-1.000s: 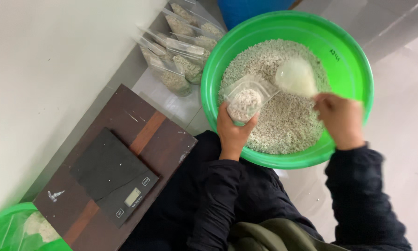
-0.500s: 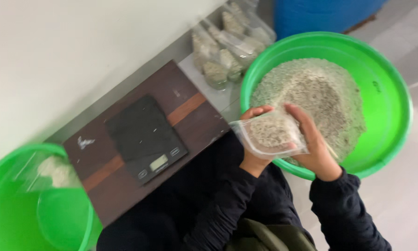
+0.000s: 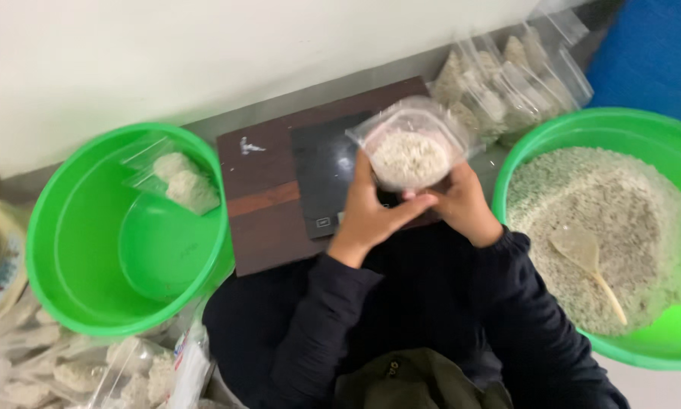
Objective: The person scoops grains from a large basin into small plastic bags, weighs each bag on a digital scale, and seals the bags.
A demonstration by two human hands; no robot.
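Head view: both hands meet at the upper middle of the frame, holding one clear bag.
Bag: clear plastic bag [image 3: 410, 148] partly filled with pale coarse grain, mouth facing the camera, held up just above the black scale [image 3: 327, 176].
Left hand: left hand [image 3: 371, 210] comes up from below and left of the bag, fingers curled closed around its lower left side.
Right hand: right hand [image 3: 462, 203] grips the lower right side, fingers wrapped under the bag; the two hands touch beneath it.
Key relation: the scale lies directly under and to the left of the bag, on a dark wooden board [image 3: 261, 204]; the left hand is the nearer one to it.
Long axis: the bag stands roughly upright, slightly tilted toward the top of the frame.
Right of frame: green basin [image 3: 522, 151] holds a heap of the same grain with a pale scoop [image 3: 583, 254] lying on it.
Left of frame: second green basin [image 3: 53, 227] holds filled bags [image 3: 180, 180].
Hidden: the scale's display is covered by the hands; fingertips under the bag are unseen; motion blur softens the bag's edges.
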